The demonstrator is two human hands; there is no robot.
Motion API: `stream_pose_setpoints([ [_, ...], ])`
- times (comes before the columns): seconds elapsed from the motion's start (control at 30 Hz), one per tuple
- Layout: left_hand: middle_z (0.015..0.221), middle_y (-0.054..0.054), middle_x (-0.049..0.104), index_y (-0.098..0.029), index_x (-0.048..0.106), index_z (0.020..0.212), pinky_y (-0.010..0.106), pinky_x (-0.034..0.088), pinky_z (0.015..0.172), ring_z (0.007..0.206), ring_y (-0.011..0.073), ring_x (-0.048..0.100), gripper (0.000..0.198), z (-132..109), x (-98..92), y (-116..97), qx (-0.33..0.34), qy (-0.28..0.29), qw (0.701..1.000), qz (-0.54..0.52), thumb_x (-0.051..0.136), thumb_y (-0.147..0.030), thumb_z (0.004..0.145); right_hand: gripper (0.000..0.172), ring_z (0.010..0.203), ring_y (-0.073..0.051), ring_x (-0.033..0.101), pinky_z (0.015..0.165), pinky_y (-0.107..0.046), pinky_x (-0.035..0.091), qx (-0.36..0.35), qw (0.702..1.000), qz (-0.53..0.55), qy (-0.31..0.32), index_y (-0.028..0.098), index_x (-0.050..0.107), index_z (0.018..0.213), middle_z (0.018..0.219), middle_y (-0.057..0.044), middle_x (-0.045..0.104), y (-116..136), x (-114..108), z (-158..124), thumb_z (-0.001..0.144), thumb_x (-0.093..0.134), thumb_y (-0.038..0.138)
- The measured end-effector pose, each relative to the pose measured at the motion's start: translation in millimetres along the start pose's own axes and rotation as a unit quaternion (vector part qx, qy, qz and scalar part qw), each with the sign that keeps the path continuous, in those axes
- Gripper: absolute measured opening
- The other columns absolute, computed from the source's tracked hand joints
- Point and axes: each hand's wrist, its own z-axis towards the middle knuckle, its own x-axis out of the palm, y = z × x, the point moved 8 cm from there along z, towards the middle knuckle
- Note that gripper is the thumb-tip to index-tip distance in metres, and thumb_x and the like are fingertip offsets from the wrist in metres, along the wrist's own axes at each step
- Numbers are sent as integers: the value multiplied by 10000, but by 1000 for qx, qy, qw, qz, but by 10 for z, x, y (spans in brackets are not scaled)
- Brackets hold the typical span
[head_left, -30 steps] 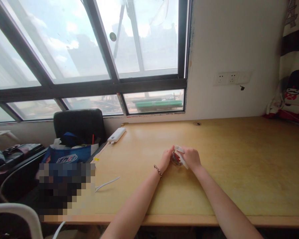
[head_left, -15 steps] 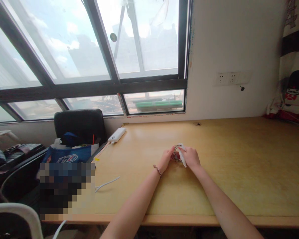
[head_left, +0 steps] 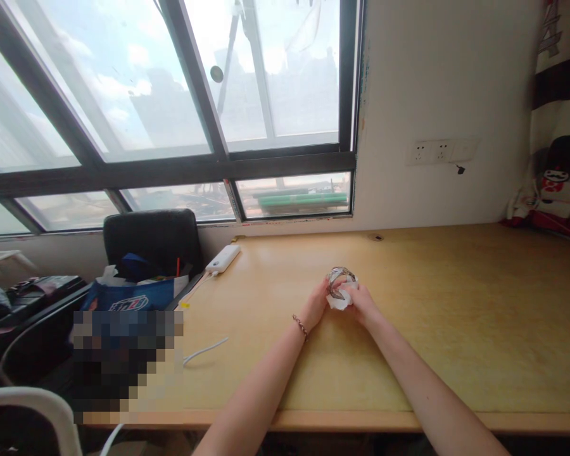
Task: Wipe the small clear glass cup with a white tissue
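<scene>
Over the middle of the wooden table, my left hand [head_left: 316,303] is closed around the side of a small round, brown-and-silver openwork thing [head_left: 337,276]; its exact kind is too small to make out. My right hand [head_left: 361,303] pinches a white tissue [head_left: 338,303], which is pressed against the round thing and partly runs behind its bands. The right fingertips touch the thing's inner side through or beside the tissue. A beaded bracelet [head_left: 301,326] circles my left wrist.
A white power bank [head_left: 223,259] with a cable lies at the table's [head_left: 456,329] back left. Another white cable end [head_left: 206,349] rests at the left edge. A black chair [head_left: 151,237] with a blue bag [head_left: 128,297] stands left. Wall sockets [head_left: 431,151] are behind.
The round thing has turned in my hands, so its banded top now shows. The tissue has gone from upright at its right side to lying across its front and lower part.
</scene>
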Motion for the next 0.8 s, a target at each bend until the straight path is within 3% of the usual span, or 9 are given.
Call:
stream_pose_setpoints([
  [0.13,1002,127,596,-119,566,965,386,396,859,955,253,537,576,27,-117,167,-31,-54,997,-35,420,-622,723,185,662,-202,622,531,-267,504,-7,998,61,8,140,598,758,770,-84,666,54,38,-8,584,571,197],
  [0.23,954,122,608,-114,578,894,378,418,818,898,241,555,461,12,-206,202,-16,-94,995,-10,526,-529,701,124,686,-206,622,566,-283,516,-36,996,83,-5,165,554,695,730,-69,656,133,18,-20,577,548,199],
  [0.33,919,101,619,-114,605,888,351,417,801,863,231,560,359,-11,-73,174,-13,-30,998,59,663,-350,624,135,619,-176,613,542,-264,511,-61,988,139,-42,192,489,680,637,-15,625,196,-40,-52,560,550,191],
  [0.43,952,90,613,-130,589,984,331,423,774,882,231,550,386,-46,102,102,0,36,993,114,658,-292,640,213,556,-158,601,495,-243,493,-78,979,172,-69,195,460,713,591,20,600,221,-58,-88,532,572,177],
  [0.57,968,91,604,-138,554,1060,320,435,742,875,224,550,409,-49,138,71,10,39,993,109,587,-363,720,221,575,-183,610,469,-252,480,-87,988,97,-79,175,477,748,615,-9,618,187,-15,-94,554,564,236],
  [0.67,826,83,623,-117,600,929,319,440,707,751,200,570,386,-29,54,145,-8,10,993,116,584,-433,707,179,643,-194,618,483,-246,479,-103,989,-13,-102,171,501,747,656,-39,636,174,-45,-79,625,514,301],
  [0.8,812,86,619,-110,581,889,321,448,691,700,183,578,404,-28,-44,203,-21,-31,995,89,569,-472,710,204,695,-190,619,522,-235,476,-131,960,-215,-121,179,541,779,679,-42,644,249,-103,-76,701,445,342],
])
